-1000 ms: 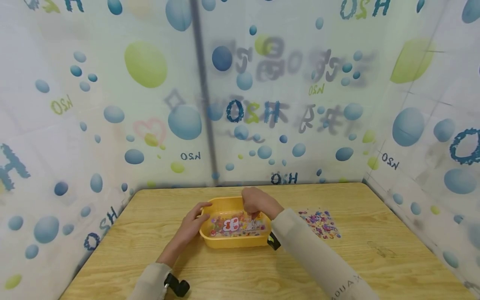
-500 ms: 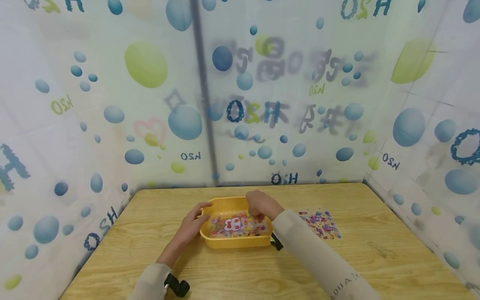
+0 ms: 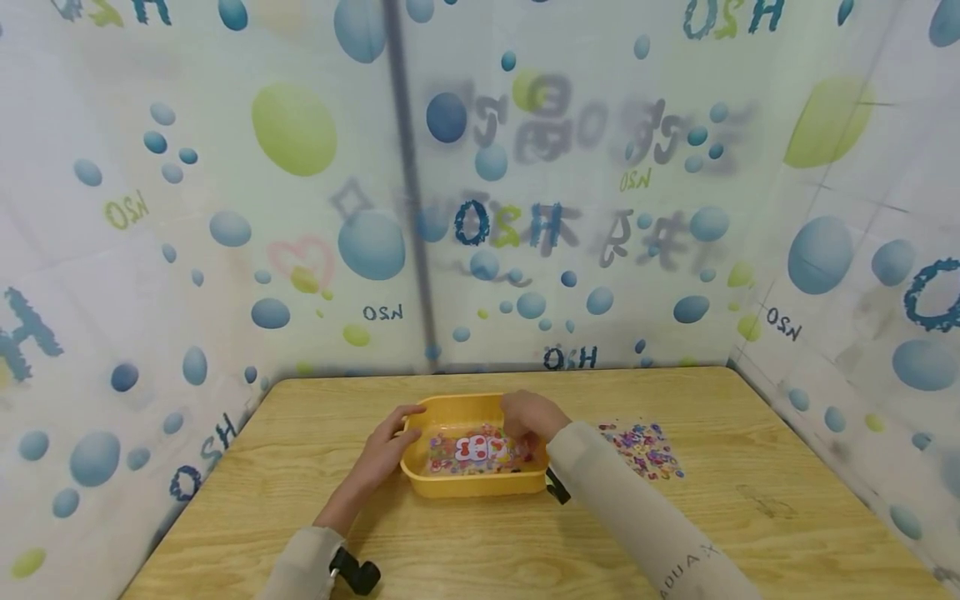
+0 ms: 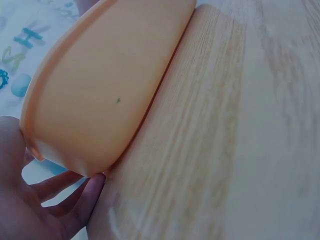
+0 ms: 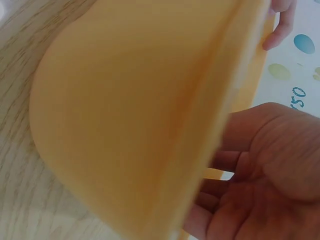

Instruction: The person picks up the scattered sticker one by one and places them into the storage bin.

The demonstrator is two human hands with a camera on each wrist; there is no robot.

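A yellow plastic tub (image 3: pixel 480 483) with rounded corners sits on the wooden table. My left hand (image 3: pixel 390 442) grips its left end, and in the left wrist view the fingers (image 4: pixel 92 197) of that hand bend against the tub's outside. Inside lies a spread of small colourful pieces with white cartoon figures (image 3: pixel 472 448), one wearing a red bow; it looks flat and glossy. My right hand (image 3: pixel 531 417) reaches over the far right rim into the tub, fingers bent downward. Its fingertips are hidden, and I cannot tell whether they pinch the colourful spread.
Right of the tub, a patch of small multicoloured pieces (image 3: pixel 645 450) lies on the table (image 3: pixel 300 467), partly behind the right sleeve (image 3: pixel 622 492). A patterned curtain (image 3: pixel 480 208) with blue and green drops hangs behind the table and along both sides.
My right hand has shifted right and slightly down inside the tub. The colourful spread with the cartoon figures has slid right too. My left hand stays at the tub's left end.
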